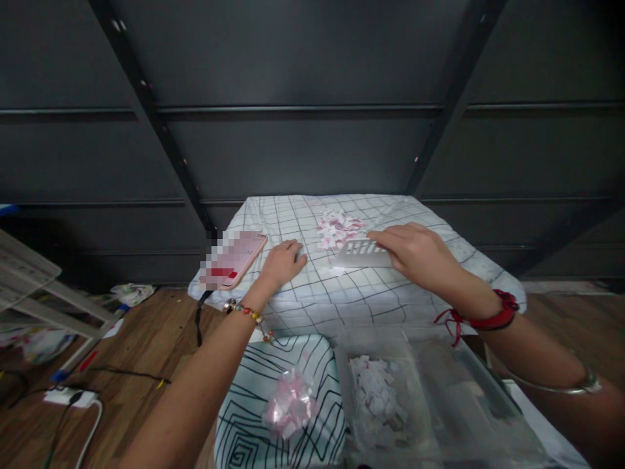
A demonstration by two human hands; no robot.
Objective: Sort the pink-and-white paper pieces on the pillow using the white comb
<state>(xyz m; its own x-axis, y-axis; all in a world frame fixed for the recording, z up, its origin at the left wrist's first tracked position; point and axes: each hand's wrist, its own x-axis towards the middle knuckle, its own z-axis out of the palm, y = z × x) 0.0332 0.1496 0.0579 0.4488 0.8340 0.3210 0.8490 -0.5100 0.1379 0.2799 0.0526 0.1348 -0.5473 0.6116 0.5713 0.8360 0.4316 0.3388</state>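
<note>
My right hand (415,254) is closed on the upper edge of a white slotted plastic piece (361,257), which stands on its edge on the checked cloth (273,221). Just behind that piece lies a loose heap of small white and pink paper pieces (336,227). To the left, my left hand (283,262) rests on the cloth with its fingers loosely out and nothing in it. A phone (244,257) lies beyond its wrist, partly blurred out.
In front stands a clear plastic box (420,345) with white paper pieces (378,394) in its left part. Beside it, a clear bag of pink and white pieces (290,404) lies on a patterned cushion (254,384). A power strip (71,396) and cables lie on the floor at left.
</note>
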